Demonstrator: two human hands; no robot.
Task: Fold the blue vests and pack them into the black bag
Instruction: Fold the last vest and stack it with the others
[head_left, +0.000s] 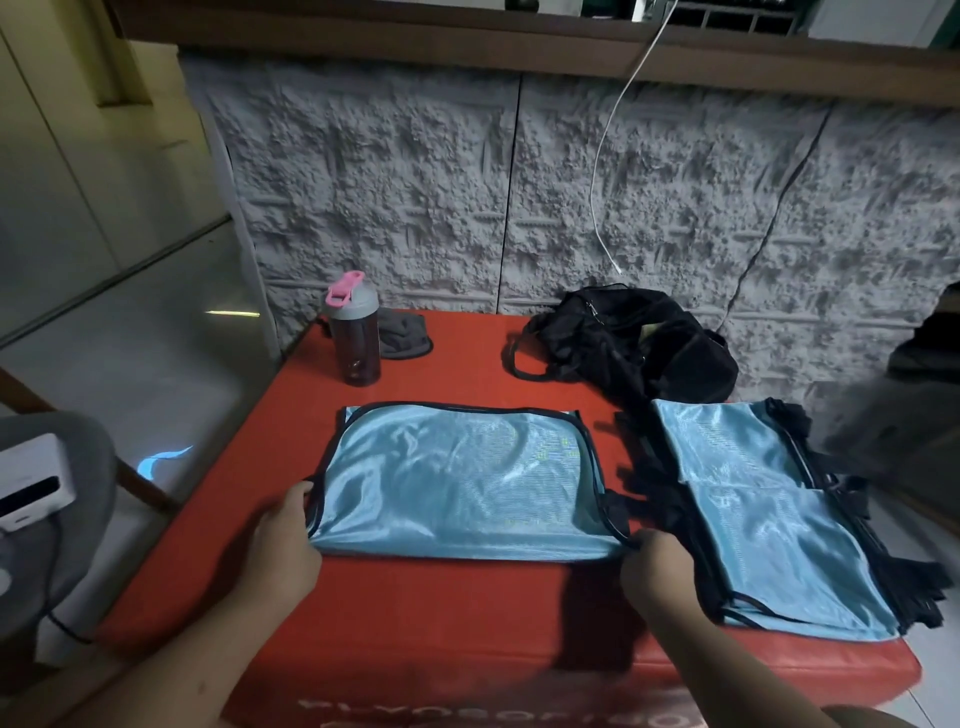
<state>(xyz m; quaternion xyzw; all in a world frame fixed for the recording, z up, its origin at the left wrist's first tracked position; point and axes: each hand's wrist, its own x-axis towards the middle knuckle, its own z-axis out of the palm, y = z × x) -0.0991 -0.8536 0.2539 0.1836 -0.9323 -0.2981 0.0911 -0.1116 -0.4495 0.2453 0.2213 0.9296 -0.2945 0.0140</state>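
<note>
A light blue mesh vest (462, 483) with black trim lies folded flat in the middle of the red table (467, 613). My left hand (283, 540) grips its near left corner, fingers curled over the edge. My right hand (657, 566) pinches its near right corner. A pile of more blue vests (769, 514) with black straps lies to the right, near the table's right edge. The black bag (634, 343) sits slumped at the back right of the table, against the wall.
A dark bottle with a grey lid and pink cap (353, 332) stands at the back left, with a grey cloth (405, 335) behind it. A white cable (602, 171) hangs down the textured wall. A grey chair with a white device (31, 480) stands at the left.
</note>
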